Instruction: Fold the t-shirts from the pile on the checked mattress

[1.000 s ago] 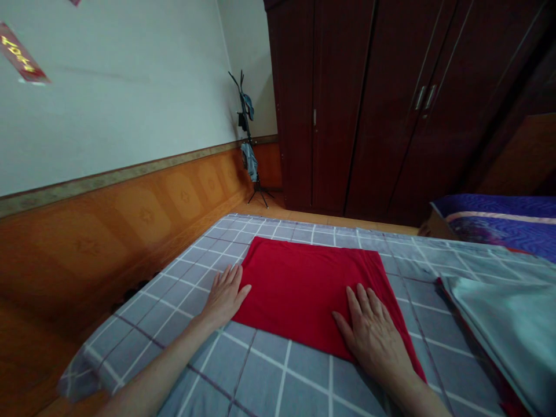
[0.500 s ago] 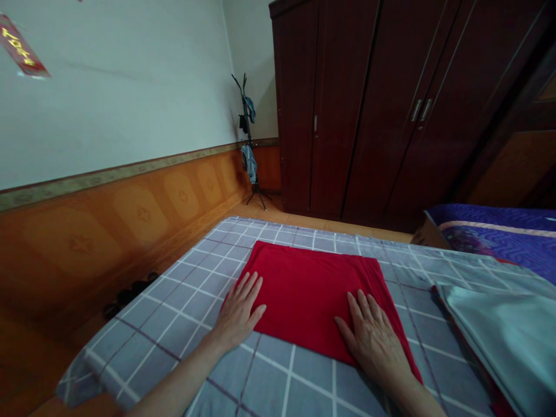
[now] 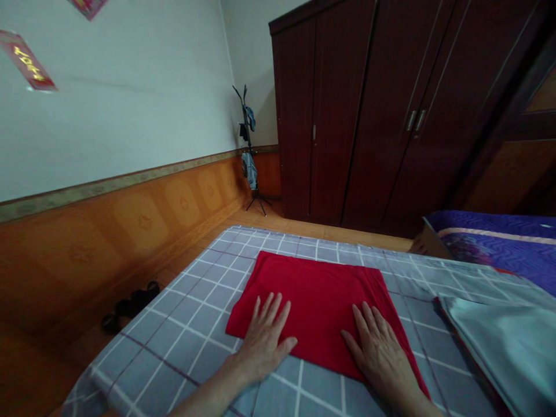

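Observation:
A folded red cloth (image 3: 313,295), perhaps a garment, lies flat on a grey checked sheet (image 3: 191,324). My left hand (image 3: 266,341) rests on its near left part, fingers spread and palm down. On the near right part lies my right hand (image 3: 377,344), also flat with the fingers stretched out. Neither hand grips the cloth. Small wrinkles show along its far right edge.
To the right lies a stack of folded pale green cloth (image 3: 504,336) with red at its edge. Beyond are a purple bedcover (image 3: 490,237), a dark wardrobe (image 3: 347,127) and a coat rack (image 3: 248,133). Black shoes (image 3: 130,307) are on the floor at left.
My left hand has slid right and nearer along the red cloth, uncovering its left edge. My right hand stays at about the same place on it. The view has tilted slightly up.

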`<action>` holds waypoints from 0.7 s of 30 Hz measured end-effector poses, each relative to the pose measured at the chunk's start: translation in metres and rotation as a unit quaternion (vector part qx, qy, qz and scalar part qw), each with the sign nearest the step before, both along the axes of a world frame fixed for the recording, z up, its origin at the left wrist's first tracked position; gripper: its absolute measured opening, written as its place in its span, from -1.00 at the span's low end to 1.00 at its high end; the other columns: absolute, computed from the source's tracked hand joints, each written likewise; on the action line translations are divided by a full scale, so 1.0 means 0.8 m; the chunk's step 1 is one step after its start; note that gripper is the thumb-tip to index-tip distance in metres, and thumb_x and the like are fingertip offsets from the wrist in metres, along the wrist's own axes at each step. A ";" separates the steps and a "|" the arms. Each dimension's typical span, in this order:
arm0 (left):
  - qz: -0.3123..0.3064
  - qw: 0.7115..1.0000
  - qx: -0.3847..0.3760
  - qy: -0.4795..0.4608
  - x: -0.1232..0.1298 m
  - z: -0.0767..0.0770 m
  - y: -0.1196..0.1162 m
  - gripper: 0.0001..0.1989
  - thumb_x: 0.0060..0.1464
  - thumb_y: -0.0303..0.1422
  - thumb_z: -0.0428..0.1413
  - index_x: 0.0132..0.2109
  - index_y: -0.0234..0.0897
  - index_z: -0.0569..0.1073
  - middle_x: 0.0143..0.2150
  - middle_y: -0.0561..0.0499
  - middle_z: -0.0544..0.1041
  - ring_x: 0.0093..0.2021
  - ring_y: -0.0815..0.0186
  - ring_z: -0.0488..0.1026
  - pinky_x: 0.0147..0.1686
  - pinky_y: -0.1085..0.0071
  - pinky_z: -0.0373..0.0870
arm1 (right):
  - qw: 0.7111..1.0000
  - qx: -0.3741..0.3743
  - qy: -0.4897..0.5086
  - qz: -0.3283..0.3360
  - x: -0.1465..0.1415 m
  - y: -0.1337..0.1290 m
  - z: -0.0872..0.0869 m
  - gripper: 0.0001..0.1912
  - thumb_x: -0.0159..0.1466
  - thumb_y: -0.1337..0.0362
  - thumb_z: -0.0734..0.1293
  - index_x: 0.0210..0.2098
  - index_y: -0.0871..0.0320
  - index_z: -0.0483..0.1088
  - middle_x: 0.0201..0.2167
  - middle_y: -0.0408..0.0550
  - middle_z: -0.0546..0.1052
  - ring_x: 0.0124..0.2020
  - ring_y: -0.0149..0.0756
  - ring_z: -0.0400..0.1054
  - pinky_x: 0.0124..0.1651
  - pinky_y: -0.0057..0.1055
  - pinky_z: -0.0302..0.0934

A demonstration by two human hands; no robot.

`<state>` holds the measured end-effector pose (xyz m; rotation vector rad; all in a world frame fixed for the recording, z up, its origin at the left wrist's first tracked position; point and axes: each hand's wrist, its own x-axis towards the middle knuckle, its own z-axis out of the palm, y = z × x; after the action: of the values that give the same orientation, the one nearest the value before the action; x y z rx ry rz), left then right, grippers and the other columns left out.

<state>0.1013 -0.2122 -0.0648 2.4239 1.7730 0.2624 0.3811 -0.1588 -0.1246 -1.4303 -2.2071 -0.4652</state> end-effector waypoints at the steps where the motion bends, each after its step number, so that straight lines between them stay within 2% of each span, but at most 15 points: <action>1: -0.037 0.999 -0.007 -0.008 0.016 0.003 -0.003 -0.29 0.23 -0.14 -0.04 0.38 -0.10 -0.21 0.42 -0.04 -0.26 0.39 0.07 -0.33 0.29 -0.10 -0.26 | 1.000 0.002 0.001 -0.003 0.000 0.000 0.000 -0.34 0.28 -0.01 0.14 0.13 0.43 0.28 0.17 0.37 0.27 0.24 0.20 0.05 0.17 0.01 0.08; 3: -0.093 0.995 -0.020 -0.018 0.046 0.009 -0.006 -0.24 0.20 -0.21 0.02 0.38 -0.06 -0.26 0.42 0.01 -0.32 0.39 0.07 -0.38 0.29 -0.11 -0.28 | 1.000 0.002 0.002 -0.010 0.001 0.000 0.000 -0.36 0.27 0.00 0.14 0.13 0.41 0.28 0.17 0.35 0.28 0.24 0.18 0.05 0.16 0.00 0.09; 6: -0.128 0.990 -0.044 -0.026 0.073 0.019 -0.006 -0.20 0.17 -0.28 0.06 0.38 -0.11 -0.26 0.42 -0.02 -0.34 0.39 0.07 -0.40 0.30 -0.10 -0.29 | 1.000 0.007 0.011 -0.014 0.002 -0.002 0.002 -0.38 0.29 0.01 0.14 0.13 0.39 0.28 0.18 0.34 0.26 0.25 0.15 0.04 0.14 0.00 0.13; 9: -0.137 0.988 -0.057 -0.034 0.081 0.027 0.000 -0.26 0.21 -0.34 -0.01 0.38 -0.19 -0.25 0.42 -0.04 -0.31 0.39 0.12 -0.38 0.32 -0.05 -0.27 | 0.999 0.022 0.028 0.007 -0.008 -0.009 0.009 -0.44 0.31 0.08 0.12 0.14 0.37 0.27 0.20 0.31 0.24 0.26 0.10 0.03 0.15 0.00 0.12; 12: -0.128 0.990 -0.057 -0.035 0.083 0.027 0.009 -0.33 0.24 -0.39 -0.10 0.38 -0.23 -0.24 0.42 0.00 -0.24 0.40 0.19 -0.33 0.33 0.02 -0.26 | 0.999 0.014 0.022 0.045 -0.034 -0.018 0.017 -0.51 0.32 0.19 0.11 0.16 0.31 0.26 0.22 0.22 0.25 0.26 -0.01 0.07 0.17 -0.08 0.13; 15: -0.123 0.991 -0.042 -0.036 0.078 0.015 0.014 -0.35 0.28 -0.35 -0.13 0.38 -0.18 -0.29 0.42 0.07 -0.19 0.40 0.22 -0.30 0.34 0.04 -0.24 | 0.997 -0.009 -0.007 0.080 -0.058 -0.024 0.021 -0.53 0.31 0.25 0.12 0.17 0.26 0.27 0.20 0.13 0.29 0.23 -0.08 0.14 0.17 -0.13 0.14; 17: -0.121 0.992 -0.027 -0.026 0.065 0.004 0.014 -0.35 0.29 -0.28 -0.13 0.38 -0.12 -0.31 0.41 0.08 -0.19 0.40 0.19 -0.28 0.33 0.01 -0.20 | 0.996 -0.019 -0.025 0.087 -0.061 -0.027 0.022 -0.51 0.31 0.19 0.14 0.18 0.24 0.26 0.21 0.10 0.28 0.23 -0.07 0.13 0.18 -0.13 0.13; 21: -0.074 0.997 0.025 0.023 0.009 -0.014 0.006 -0.34 0.28 -0.20 -0.12 0.38 -0.09 -0.30 0.41 0.00 -0.18 0.38 0.11 -0.16 0.29 -0.02 -0.09 | 0.997 0.004 -0.048 0.063 -0.023 -0.035 0.016 -0.39 0.28 0.03 0.18 0.23 0.24 0.20 0.25 0.11 0.20 0.24 0.00 0.10 0.13 -0.08 0.18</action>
<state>0.1087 -0.2070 -0.0760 2.6007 1.6129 0.2392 0.3623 -0.1872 -0.1120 -1.2798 -2.3519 -0.5074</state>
